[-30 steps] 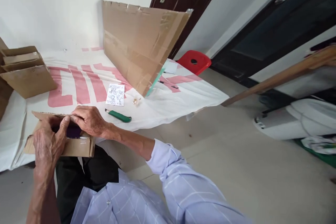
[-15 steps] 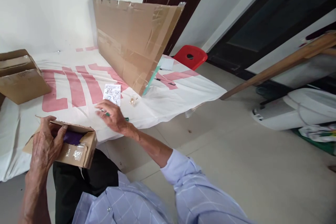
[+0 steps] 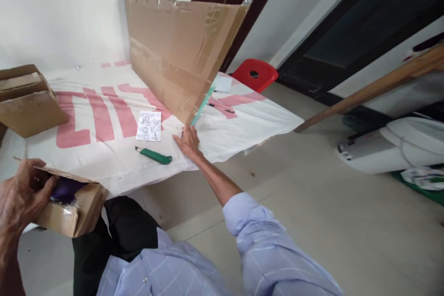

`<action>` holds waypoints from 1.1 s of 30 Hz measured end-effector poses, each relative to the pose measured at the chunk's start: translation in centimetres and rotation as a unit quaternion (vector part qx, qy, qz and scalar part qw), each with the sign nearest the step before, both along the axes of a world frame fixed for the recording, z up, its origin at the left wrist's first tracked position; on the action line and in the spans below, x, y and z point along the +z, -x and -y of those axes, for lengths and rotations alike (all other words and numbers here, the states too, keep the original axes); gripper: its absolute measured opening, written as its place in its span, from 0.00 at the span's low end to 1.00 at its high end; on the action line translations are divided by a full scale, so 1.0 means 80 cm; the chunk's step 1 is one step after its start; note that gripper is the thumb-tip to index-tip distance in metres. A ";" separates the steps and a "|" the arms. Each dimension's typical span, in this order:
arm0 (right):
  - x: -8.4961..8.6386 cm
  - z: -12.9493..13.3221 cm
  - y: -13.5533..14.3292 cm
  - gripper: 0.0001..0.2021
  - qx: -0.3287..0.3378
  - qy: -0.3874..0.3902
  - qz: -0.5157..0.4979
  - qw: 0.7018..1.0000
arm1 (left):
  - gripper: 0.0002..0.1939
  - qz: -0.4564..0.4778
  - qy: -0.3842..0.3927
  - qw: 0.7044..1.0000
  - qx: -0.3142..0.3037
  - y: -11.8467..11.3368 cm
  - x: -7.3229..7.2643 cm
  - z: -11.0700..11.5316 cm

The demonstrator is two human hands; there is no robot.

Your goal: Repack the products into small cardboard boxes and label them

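Observation:
My left hand (image 3: pixel 24 194) grips a small open cardboard box (image 3: pixel 88 210) at the lower left, its fingers over the box's upper edge. Inside the box shows something purple and shiny (image 3: pixel 67 189). Out on the table, near the foot of the big cardboard sheet, my right hand (image 3: pixel 189 141) has its fingers curled down over a small clear plastic bag, which it mostly hides. Left of this hand lies a green utility knife (image 3: pixel 154 155). Beyond the knife is a white paper square (image 3: pixel 149 126) covered with small drawn shapes.
A large cardboard sheet (image 3: pixel 173 51) stands upright on the cloth-covered table (image 3: pixel 114 162). Another open cardboard box (image 3: pixel 31 106) stands at the left. Pens (image 3: pixel 222 108) and a white sheet (image 3: pixel 224 84) lie behind the sheet's edge, near a red chair (image 3: pixel 255 74).
My right hand has moved right, from above the knife and paper to the small plastic bag, uncovering both. My left hand and the small box have shifted left and slightly down.

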State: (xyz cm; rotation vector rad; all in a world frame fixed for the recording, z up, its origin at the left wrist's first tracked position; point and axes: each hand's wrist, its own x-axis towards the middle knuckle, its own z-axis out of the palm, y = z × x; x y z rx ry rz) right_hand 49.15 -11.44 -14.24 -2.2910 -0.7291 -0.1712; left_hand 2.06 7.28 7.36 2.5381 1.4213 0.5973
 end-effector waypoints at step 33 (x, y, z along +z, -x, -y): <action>0.018 0.022 0.023 0.17 0.086 -0.078 0.035 0.993 | 0.14 0.182 0.047 0.980 -0.063 -0.011 -0.011 0.034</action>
